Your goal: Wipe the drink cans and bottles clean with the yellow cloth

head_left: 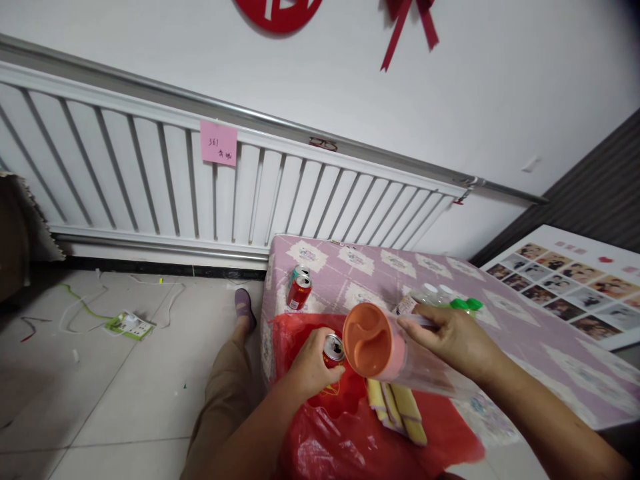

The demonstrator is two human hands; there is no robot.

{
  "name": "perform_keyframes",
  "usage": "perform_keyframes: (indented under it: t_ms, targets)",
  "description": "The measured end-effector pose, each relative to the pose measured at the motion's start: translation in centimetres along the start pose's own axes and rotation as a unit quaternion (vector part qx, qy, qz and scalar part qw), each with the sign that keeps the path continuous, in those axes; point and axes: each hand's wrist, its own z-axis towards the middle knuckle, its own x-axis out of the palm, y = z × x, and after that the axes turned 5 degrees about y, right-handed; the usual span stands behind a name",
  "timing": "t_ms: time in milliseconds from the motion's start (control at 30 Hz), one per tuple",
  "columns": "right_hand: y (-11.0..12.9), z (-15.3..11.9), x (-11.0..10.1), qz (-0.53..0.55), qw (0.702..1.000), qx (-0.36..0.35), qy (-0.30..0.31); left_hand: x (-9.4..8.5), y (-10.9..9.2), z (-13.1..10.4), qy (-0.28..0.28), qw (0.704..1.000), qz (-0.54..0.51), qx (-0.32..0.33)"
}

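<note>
My left hand (315, 367) is wrapped round an opened red can (333, 351) that stands upright over the red plastic sheet (325, 440). My right hand (445, 330) grips the handle of a clear pitcher (425, 363) with an orange lid (367, 341). The pitcher is tilted, its lid end facing left, close beside the can. Under the pitcher lies a folded yellow cloth (400, 410). Farther back on the bed-like surface with a purple patterned cover (345, 267) stand another red can (299, 293) and a green can (300, 271) behind it.
Clear bottles with green caps (466, 305) and white caps lie beyond my right hand. A white radiator (240, 193) with a pink note (219, 143) runs along the wall. A photo board (565, 280) leans at the right. Cords and a green packet (130, 325) lie on the floor.
</note>
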Motion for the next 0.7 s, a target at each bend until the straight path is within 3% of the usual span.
perform_keyframes:
  t_ms: [700]
  targets:
    - [0.15, -0.02, 0.04, 0.000, 1.000, 0.004, 0.000, 0.04, 0.04, 0.06, -0.004, 1.000, -0.001, 0.007]
